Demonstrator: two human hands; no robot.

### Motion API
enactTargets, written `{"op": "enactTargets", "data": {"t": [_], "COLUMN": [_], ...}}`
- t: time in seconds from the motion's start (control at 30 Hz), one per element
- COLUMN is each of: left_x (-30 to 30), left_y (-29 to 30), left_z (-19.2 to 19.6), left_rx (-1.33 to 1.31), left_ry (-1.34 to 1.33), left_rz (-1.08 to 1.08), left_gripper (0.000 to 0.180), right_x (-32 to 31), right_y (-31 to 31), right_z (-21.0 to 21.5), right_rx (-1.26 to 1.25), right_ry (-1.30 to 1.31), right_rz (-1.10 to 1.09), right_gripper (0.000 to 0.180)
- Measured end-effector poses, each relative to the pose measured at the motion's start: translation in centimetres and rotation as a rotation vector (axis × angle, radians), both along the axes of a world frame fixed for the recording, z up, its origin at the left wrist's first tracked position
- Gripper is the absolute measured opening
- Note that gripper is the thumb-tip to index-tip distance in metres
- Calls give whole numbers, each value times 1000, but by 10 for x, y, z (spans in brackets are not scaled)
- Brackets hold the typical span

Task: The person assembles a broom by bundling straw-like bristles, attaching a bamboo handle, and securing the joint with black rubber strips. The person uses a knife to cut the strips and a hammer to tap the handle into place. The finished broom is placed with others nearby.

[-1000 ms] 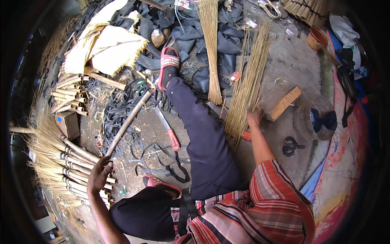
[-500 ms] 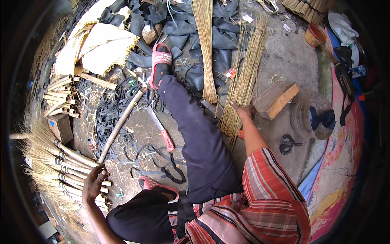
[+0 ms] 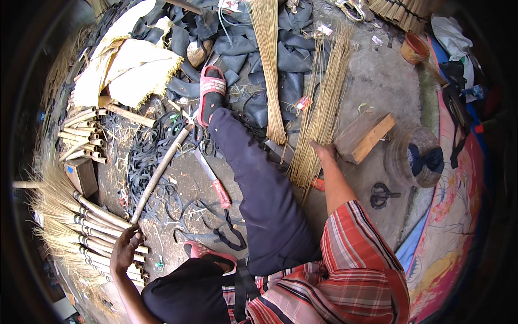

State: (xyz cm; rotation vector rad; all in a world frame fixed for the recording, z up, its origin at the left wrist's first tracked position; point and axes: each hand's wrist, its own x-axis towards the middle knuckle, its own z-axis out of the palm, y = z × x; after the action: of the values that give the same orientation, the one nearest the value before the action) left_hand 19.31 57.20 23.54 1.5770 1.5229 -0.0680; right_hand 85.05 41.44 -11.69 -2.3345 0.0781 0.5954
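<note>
My right hand (image 3: 323, 153) is closed at the right edge of a loose bundle of thin dry stalks (image 3: 325, 102), its thumb lying over them. A tied stalk bundle (image 3: 266, 70) lies to the left of that one. On the left, my left hand (image 3: 125, 249) curls at the near end of a long wooden stick (image 3: 162, 170), the fingers partly hidden. Just beyond this hand lie several finished brooms (image 3: 89, 229) with pale handles. A red-handled knife (image 3: 213, 181) rests on the ground between the stick and my outstretched leg.
A wooden block (image 3: 365, 137), black scissors (image 3: 384, 195) and a round container (image 3: 415, 157) holding dark cloth are on the right. Black rubber strips (image 3: 148, 146) and rubber sheets (image 3: 237, 46) cover ground ahead. Cut bamboo handles (image 3: 81, 135) are piled left, near a pale sack (image 3: 137, 70).
The view has shifted slightly, so things ahead sit a little lower in the picture. Both hands keep nearly the same places on the stick and the stalks.
</note>
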Motion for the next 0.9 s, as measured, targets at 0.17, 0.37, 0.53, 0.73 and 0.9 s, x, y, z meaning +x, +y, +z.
{"op": "enactTargets", "data": {"t": [0.17,0.37,0.53,0.73,0.9], "left_x": [0,3,4,6,6], "left_y": [1,1,-1,-3,-3], "left_z": [-1,0,1,4,5], "left_rx": [-2,-2,10,22,48], "left_ry": [49,27,2,7,0], "left_rz": [7,-15,-13,-22,-26], "left_gripper": [65,73,70,68,67], "right_x": [10,13,8,18,11], "right_y": [-6,-5,-5,-2,-11], "right_z": [-14,-37,-30,-9,19], "right_rx": [295,368,438,509,374], "right_ry": [156,183,55,134,-244], "right_rz": [72,-31,-133,-100,126], "right_gripper": [71,48,38,46,41]}}
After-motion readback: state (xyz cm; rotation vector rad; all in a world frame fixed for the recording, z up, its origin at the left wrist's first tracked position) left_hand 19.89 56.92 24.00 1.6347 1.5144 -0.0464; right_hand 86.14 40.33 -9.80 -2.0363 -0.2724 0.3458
